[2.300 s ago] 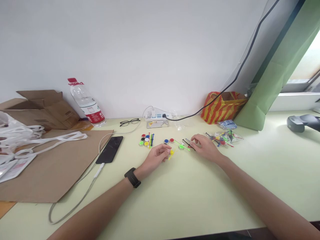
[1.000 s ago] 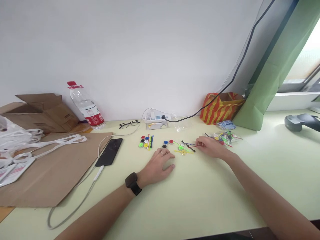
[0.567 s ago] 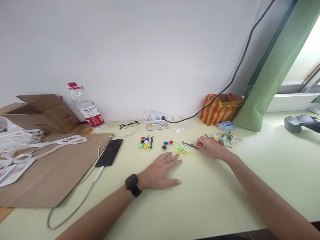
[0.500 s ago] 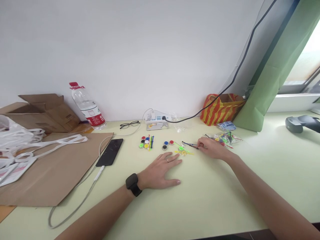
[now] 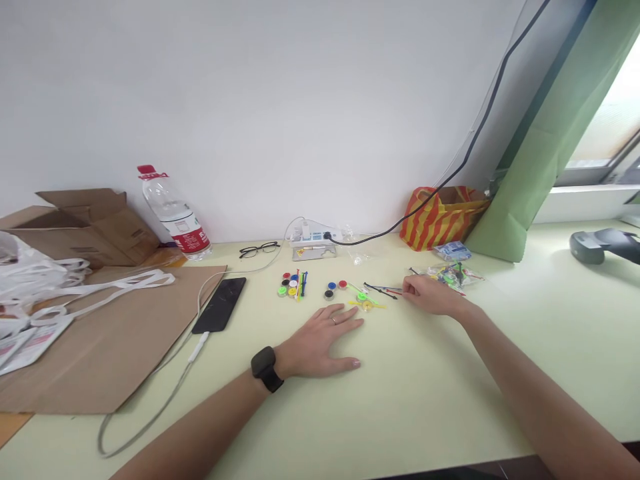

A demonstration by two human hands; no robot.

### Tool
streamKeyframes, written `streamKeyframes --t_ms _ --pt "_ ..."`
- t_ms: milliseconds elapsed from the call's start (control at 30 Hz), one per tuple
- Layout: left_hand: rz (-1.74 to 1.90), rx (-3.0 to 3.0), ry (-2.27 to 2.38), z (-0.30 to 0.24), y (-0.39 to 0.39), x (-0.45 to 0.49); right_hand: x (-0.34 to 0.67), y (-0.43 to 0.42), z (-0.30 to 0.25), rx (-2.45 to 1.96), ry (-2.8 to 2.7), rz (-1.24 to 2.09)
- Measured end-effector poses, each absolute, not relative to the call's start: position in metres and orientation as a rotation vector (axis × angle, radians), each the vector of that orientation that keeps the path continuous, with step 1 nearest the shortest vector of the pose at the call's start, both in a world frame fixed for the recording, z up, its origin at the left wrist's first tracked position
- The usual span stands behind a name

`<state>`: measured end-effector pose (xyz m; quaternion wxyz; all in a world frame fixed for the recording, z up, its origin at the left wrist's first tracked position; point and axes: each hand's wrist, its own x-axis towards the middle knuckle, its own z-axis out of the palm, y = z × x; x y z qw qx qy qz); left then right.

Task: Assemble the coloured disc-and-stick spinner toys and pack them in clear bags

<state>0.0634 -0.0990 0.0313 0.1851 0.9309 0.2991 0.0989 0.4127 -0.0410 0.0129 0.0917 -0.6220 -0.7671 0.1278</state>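
Observation:
My left hand (image 5: 320, 343) lies flat on the table with its fingers spread, a ring and a black watch (image 5: 267, 369) on it. Just beyond its fingertips are a yellow disc piece (image 5: 367, 307) and a green disc piece (image 5: 361, 297) with thin yellow and green sticks. My right hand (image 5: 425, 293) is closed, its fingertips pinched at the ends of thin plastic sticks. A black stick (image 5: 383, 291) lies left of it, with blue and red sticks alongside, partly hidden by the fingers. Behind the hand sits a clear bag (image 5: 457, 275) of coloured parts.
Sorted discs (image 5: 293, 292) and upright-laid sticks (image 5: 303, 285) form a group on the left. Blue, red and black discs (image 5: 329, 295) lie mid-table. Around are a phone (image 5: 220, 305) on its cable, glasses (image 5: 259, 250), a power strip (image 5: 315, 237), a bottle (image 5: 175, 213) and a striped bag (image 5: 440, 220).
My right hand has shifted slightly right, uncovering the end of the black stick and part of a red one. My left hand stays in place.

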Motion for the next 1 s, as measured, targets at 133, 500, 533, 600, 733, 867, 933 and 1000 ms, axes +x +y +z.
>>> streamKeyframes --t_ms 133,500,533,600,733,867,933,1000 --pt "0.263 2.628 0.846 0.032 -0.1 0.064 0.415 -0.041 0.015 -1.828 -2.252 0.349" --pt "0.289 2.633 0.836 0.032 -0.1 0.064 0.353 -0.066 0.026 -1.273 -2.146 0.388" --pt "0.297 2.631 0.832 0.032 -0.1 0.064 0.341 -0.073 0.026 -1.205 -2.151 0.454" --pt "0.312 2.627 0.82 0.033 -0.1 0.065 0.322 -0.085 0.024 -1.097 -2.169 0.553" --pt "0.33 2.613 0.798 0.035 -0.1 0.066 0.308 -0.094 0.014 -1.097 -2.265 0.592" --pt "0.3 2.615 0.812 0.034 -0.099 0.066 0.314 -0.083 0.001 -1.297 -2.195 0.546" --pt "0.283 2.615 0.831 0.033 -0.099 0.065 0.316 -0.077 -0.003 -1.343 -2.131 0.535" --pt "0.274 2.613 0.845 0.032 -0.099 0.065 0.317 -0.075 -0.004 -1.323 -2.061 0.534"
